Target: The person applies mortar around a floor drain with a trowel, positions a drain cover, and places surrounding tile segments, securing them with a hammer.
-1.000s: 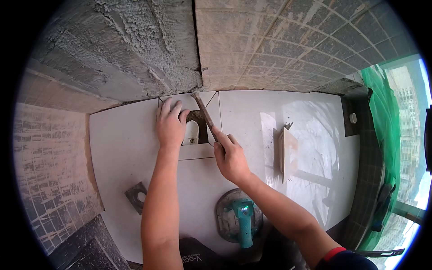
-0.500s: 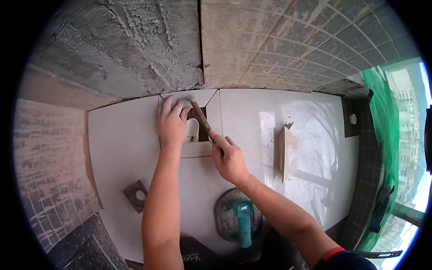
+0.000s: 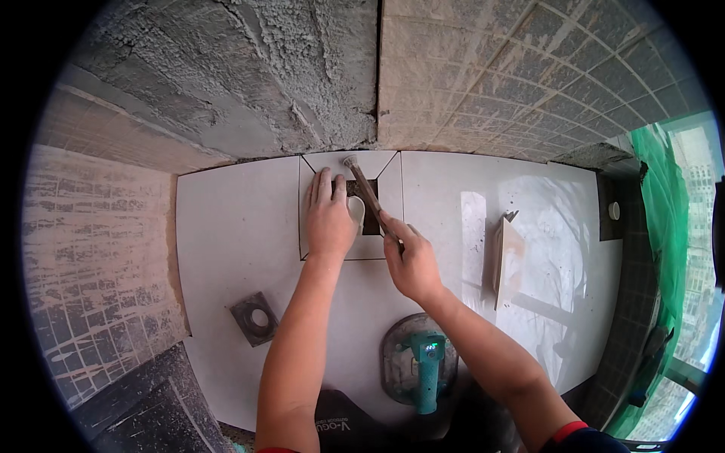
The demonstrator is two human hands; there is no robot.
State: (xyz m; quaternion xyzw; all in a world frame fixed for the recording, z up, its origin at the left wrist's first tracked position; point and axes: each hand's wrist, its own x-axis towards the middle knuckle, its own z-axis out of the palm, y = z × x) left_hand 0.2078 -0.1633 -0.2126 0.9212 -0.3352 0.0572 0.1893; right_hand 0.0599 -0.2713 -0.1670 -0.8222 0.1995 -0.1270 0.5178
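1. Closest to the person's knees, a teal-handled tool (image 3: 428, 374) sits on its broad dark pad (image 3: 396, 366), left to itself between the forearms
2. Off to the left, just outside the left forearm, a dark square plate (image 3: 245, 325) with a round hole lies on the pale slab (image 3: 234, 219), and neither hand is on it
3. The right hand (image 3: 413, 264) is wrapped round the lower end of a hammer-like tool (image 3: 366, 189), which slants up and to the left across the opening
4. The left hand (image 3: 330, 223) grips nothing that I can make out; it rests palm down at the left side of the square opening (image 3: 371, 224), fingers pointing away from the body, with a white rounded piece (image 3: 357, 211) showing beside the thumb; whether they touch I can't tell
5. Around that opening run narrow pale strips, and the flared end of the tool is over the far strip (image 3: 375, 161), close to the wall; contact is hard to judge from here
6. I'd call this the tapping and bedding of the strips; it calls for short, gentle knocks, the left fingers well clear, and an eye on the edges staying level
7. Beyond it all stands the rough mortared wall (image 3: 294, 68)
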